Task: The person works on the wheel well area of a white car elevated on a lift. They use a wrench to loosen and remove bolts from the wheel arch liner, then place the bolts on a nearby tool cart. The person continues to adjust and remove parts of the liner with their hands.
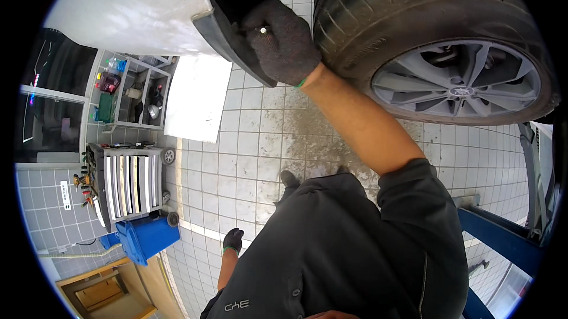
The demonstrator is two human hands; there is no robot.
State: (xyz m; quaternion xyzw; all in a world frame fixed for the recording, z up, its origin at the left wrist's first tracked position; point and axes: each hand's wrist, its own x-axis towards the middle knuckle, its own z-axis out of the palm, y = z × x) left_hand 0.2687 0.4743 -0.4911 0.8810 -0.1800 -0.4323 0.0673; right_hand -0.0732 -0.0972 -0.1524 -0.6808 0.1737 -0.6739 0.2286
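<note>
My right hand (284, 47), in a dark knit glove, reaches up beside the tire (355, 29) of a raised car. Its fingers are closed against the black wheel-arch edge (234, 47). A small bright round metal end (263, 30) shows at the fist; what the hand holds is otherwise hidden. My left hand (233, 240), also gloved, hangs low at my left side, away from the car. Its fingers look curled in, and I cannot make out anything in them. The grey spoked alloy wheel (461, 91) is at the upper right.
White bodywork (130, 5) hangs overhead at the upper left. On the left stand a tool cart (133, 183) with wheels, a blue bin (148, 239), shelves with bottles (142, 91) and a white panel (198, 100). A blue lift arm (500, 236) is at the right. The tiled floor (236, 159) has dirt stains.
</note>
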